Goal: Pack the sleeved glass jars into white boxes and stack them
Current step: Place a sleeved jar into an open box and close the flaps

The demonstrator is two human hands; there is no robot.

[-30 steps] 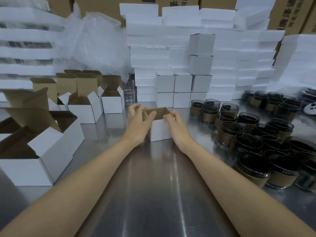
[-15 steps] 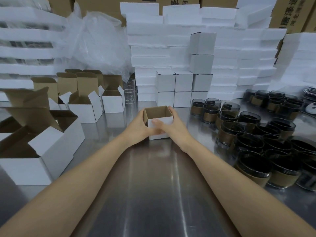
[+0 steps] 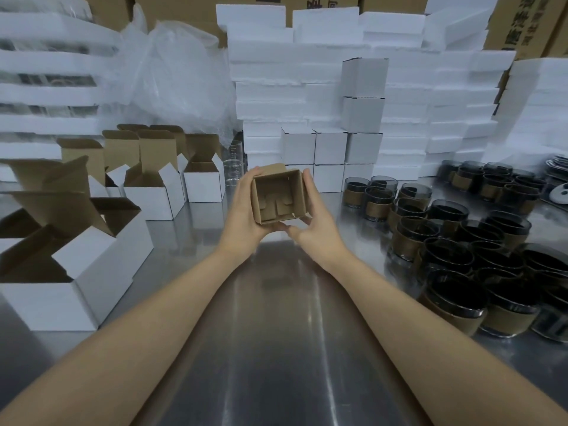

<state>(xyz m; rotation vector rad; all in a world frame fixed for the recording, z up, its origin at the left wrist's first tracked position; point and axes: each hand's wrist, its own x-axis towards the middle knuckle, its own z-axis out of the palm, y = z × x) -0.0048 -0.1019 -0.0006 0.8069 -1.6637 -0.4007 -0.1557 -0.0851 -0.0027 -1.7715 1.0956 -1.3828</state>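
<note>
Where the two hands meet at mid-frame, the left grip (image 3: 242,207) and right grip (image 3: 319,222) are both clamped on one small white box (image 3: 278,196), one at each side wall, fingers curled round the far edges.

- Box is held up off the steel surface (image 3: 276,348) and tilted, its open mouth turned toward the camera. Brown inside shows, with the bottom flaps interlocked. No jar in it.
- Right thumb lies along the box's near lower edge. The left palm cups the left wall.
- Both forearms are bare and reach in from the bottom corners.

Outward, left: open boxes (image 3: 153,192) standing with flaps up, brown liners showing, in a loose group. A larger-looking one sits nearest the camera (image 3: 70,272).

Just behind the hands: a clear glass (image 3: 233,167), unsleeved, upright.

Behind and right: closed boxes (image 3: 362,115), a row on the surface with a taller column at its right end.

Right: sleeved jars (image 3: 445,241), dark glass with brown bands, upright and crowded together. A second cluster stands further back.

Backdrop: stacked foam slabs (image 3: 292,72), a crumpled plastic bag (image 3: 172,72), brown cartons (image 3: 522,20) along the top.
</note>
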